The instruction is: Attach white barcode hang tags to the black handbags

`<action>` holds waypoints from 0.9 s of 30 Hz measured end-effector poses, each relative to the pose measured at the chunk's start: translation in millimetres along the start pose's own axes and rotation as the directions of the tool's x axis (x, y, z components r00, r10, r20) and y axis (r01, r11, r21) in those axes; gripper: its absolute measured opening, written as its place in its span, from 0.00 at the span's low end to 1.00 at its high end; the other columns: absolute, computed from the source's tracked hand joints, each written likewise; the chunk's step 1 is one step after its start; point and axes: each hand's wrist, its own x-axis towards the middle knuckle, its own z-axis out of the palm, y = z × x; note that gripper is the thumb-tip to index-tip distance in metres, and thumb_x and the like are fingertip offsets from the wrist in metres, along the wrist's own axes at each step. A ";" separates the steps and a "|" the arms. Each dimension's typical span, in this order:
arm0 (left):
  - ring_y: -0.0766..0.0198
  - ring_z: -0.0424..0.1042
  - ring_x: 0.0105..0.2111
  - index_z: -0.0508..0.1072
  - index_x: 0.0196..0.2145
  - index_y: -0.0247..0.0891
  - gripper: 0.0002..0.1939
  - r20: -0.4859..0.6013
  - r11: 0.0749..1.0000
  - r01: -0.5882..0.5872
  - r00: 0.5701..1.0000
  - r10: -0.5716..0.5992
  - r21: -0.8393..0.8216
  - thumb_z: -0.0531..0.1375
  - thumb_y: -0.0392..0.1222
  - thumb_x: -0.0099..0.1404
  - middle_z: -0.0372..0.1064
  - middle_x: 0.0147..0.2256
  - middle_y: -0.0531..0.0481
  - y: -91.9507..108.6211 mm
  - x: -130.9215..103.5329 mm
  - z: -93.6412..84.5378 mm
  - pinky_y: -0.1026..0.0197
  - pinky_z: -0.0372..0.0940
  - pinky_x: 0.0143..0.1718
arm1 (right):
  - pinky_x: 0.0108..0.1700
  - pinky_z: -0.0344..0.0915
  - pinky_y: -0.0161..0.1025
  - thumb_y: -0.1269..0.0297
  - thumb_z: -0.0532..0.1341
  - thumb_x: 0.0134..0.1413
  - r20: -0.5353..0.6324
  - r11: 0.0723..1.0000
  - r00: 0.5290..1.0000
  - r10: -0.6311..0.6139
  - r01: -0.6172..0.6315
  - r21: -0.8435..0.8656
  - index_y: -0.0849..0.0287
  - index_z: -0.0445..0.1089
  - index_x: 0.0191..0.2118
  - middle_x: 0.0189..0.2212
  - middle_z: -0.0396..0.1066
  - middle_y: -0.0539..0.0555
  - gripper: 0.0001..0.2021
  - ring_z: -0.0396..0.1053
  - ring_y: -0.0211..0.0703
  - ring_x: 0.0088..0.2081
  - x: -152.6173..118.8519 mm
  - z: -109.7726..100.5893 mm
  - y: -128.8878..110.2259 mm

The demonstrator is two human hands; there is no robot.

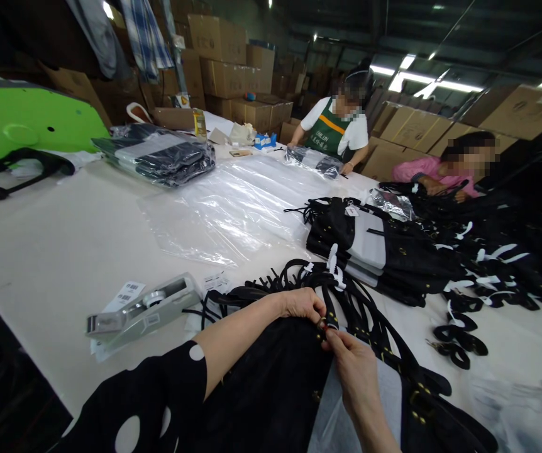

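Observation:
A black bag (275, 384) with a grey panel lies at the near edge of the table in front of me. My left hand (303, 305) pinches a black strap (330, 311) with brass fittings at the top of the bag. Just below it, my right hand (353, 362) grips the same strap end. More black straps fan out behind my hands. A stack of black-and-grey bags (370, 242) sits further back.
A grey tape dispenser (146, 308) and barcode labels (127, 294) lie at the left. Clear plastic bags (233, 201) spread mid-table, packed bags (158, 154) behind. Two other people (334, 129) work at the far side. A green machine (26, 116) stands left.

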 end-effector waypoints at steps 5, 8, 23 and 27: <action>0.71 0.62 0.24 0.70 0.20 0.32 0.04 0.031 1.000 -0.020 0.999 0.019 0.008 0.62 0.30 0.41 0.64 0.20 0.58 -3.2 1.1 -0.1 0.68 0.58 0.31 | 0.26 0.53 0.35 0.51 0.59 0.40 -0.005 0.992 0.999 0.052 -0.051 0.115 0.60 0.71 0.22 0.18 0.67 0.51 0.16 0.62 0.40 0.24 0.2 -0.6 -1.8; 0.71 0.62 0.24 0.70 0.20 0.33 0.04 0.049 0.999 -0.029 0.998 0.028 0.030 0.61 0.29 0.41 0.64 0.20 0.58 -5.5 2.0 -0.8 0.68 0.57 0.30 | 0.22 0.49 0.34 0.51 0.60 0.38 0.024 0.979 0.994 0.108 -0.111 0.173 0.60 0.70 0.21 0.14 0.63 0.49 0.16 0.56 0.36 0.18 -0.6 -1.9 -5.2; 0.70 0.62 0.25 0.70 0.18 0.33 0.03 -0.048 0.997 -0.061 0.997 0.059 -0.039 0.62 0.33 0.40 0.64 0.20 0.57 -8.7 0.3 4.0 0.67 0.57 0.32 | 0.16 0.34 0.29 0.52 0.65 0.26 0.125 0.866 0.944 0.306 -0.331 0.375 0.64 0.68 0.25 0.10 0.54 0.43 0.20 0.40 0.25 0.12 -2.6 -2.7 -17.3; 0.72 0.58 0.21 0.68 0.17 0.32 0.03 -0.119 0.999 -0.029 0.993 0.025 -0.030 0.59 0.29 0.41 0.61 0.17 0.58 -5.8 -5.2 3.0 0.67 0.55 0.28 | 0.15 0.40 0.27 0.57 0.67 0.25 0.157 0.829 0.951 0.267 -0.310 0.465 0.65 0.67 0.33 0.18 0.66 0.48 0.24 0.46 0.25 0.13 -5.6 -7.3 -18.6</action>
